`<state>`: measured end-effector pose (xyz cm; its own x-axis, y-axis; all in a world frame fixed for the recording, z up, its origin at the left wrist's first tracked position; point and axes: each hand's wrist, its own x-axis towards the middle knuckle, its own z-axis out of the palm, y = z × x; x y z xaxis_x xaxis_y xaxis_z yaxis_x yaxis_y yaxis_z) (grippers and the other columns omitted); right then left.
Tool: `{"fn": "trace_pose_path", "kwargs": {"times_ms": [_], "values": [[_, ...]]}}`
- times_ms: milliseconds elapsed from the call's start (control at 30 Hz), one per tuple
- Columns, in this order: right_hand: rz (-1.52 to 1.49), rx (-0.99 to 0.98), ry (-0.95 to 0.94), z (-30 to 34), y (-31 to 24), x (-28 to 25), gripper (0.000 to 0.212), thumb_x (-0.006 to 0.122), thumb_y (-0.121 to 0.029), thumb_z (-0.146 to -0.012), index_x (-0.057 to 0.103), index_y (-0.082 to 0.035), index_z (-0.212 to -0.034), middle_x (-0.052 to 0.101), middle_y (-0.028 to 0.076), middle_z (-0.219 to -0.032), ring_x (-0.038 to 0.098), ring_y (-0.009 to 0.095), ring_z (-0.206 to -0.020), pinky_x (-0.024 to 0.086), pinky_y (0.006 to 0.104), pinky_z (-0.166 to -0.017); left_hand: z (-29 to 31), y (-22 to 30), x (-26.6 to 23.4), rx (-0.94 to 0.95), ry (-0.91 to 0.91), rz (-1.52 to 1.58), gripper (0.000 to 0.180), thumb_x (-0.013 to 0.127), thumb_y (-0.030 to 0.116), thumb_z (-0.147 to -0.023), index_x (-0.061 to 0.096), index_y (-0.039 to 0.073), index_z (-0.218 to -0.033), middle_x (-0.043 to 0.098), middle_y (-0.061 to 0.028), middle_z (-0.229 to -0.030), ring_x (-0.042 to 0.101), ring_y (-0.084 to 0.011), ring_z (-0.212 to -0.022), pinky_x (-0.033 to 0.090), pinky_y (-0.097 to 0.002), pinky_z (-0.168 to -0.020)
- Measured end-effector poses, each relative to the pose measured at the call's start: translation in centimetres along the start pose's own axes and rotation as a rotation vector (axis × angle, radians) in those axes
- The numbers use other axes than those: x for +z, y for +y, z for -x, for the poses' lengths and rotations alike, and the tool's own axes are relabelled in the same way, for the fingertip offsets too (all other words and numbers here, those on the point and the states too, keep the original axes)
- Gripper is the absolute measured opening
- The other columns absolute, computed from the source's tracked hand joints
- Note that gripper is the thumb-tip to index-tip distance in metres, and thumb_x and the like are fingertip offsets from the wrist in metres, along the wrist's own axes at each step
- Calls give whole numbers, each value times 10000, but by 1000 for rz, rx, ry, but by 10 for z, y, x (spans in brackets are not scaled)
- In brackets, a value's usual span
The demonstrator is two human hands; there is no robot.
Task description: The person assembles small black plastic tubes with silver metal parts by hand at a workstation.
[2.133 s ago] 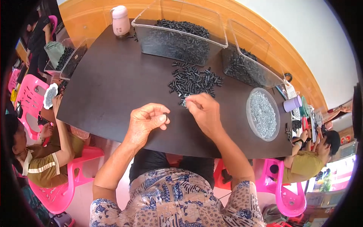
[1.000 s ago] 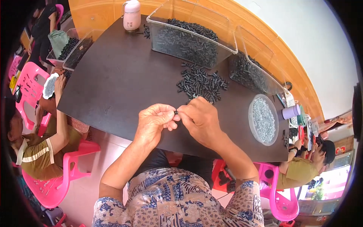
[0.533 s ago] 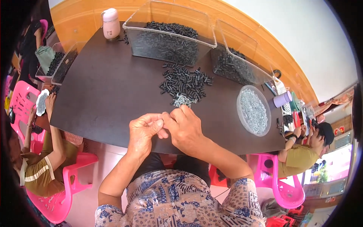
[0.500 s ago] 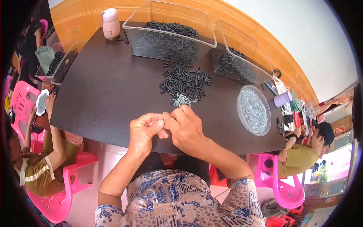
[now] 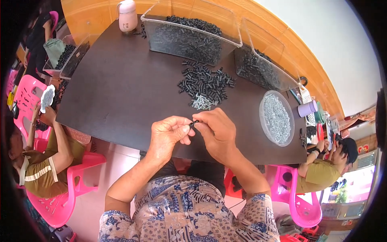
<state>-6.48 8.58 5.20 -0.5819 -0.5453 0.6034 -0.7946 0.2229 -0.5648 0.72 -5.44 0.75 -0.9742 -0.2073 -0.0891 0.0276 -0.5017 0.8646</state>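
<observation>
Above the near edge of the dark table, my hands meet over a small black plastic piece (image 5: 193, 123). My left hand (image 5: 167, 135) pinches it between thumb and fingertips. From the other side, the thumb and forefinger of my right hand (image 5: 217, 131) close on the same piece. Just beyond my fingers lies a little heap of silver screws (image 5: 201, 102). Behind that, touching it, spreads a pile of short black ribbed plastic pieces (image 5: 204, 82). A round clear tub (image 5: 263, 121) of silver screws stands to the right of my hands.
Two clear bins (image 5: 193, 38) (image 5: 262, 74) of black pieces stand along the table's back. A pink bottle (image 5: 127, 18) is at the far left, a purple cup (image 5: 307, 109) at the right. People sit on pink chairs (image 5: 86, 167) on both sides.
My fingertips have drawn slightly apart, and the black piece now shows between them. The view has shifted a little. At left, a person's hand has moved beside a white dish.
</observation>
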Motion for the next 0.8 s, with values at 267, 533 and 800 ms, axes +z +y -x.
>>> {"fn": "trace_pose_path", "kwargs": {"times_ms": [267, 533, 800], "values": [[4, -66, 29, 3, -1, 2, 223, 656, 63, -729, 662, -9, -940, 650, 117, -844, 593, 241, -727, 470, 313, -610, 4, 1, -1, 28, -18, -16, 143, 621, 51, -866, 636, -38, -978, 663, -101, -762, 582, -117, -583, 462, -219, -548], [31, -207, -22, -2, 2, -3, 231, 667, 61, -702, 672, -18, -920, 673, 107, -871, 598, 242, -714, 487, 309, -609, 4, 17, -2, -76, -38, 16, 134, 646, 61, -847, 641, -46, -927, 661, -116, -744, 562, -119, -535, 461, -219, -527], [-66, -261, -46, -4, -2, -10, 219, 665, 41, -707, 681, -29, -915, 691, 104, -927, 615, 244, -755, 508, 295, -636, 0, 34, -14, -396, -275, 334, 122, 603, 23, -850, 639, -75, -914, 639, -142, -724, 598, -183, -590, 447, -270, -510]]}}
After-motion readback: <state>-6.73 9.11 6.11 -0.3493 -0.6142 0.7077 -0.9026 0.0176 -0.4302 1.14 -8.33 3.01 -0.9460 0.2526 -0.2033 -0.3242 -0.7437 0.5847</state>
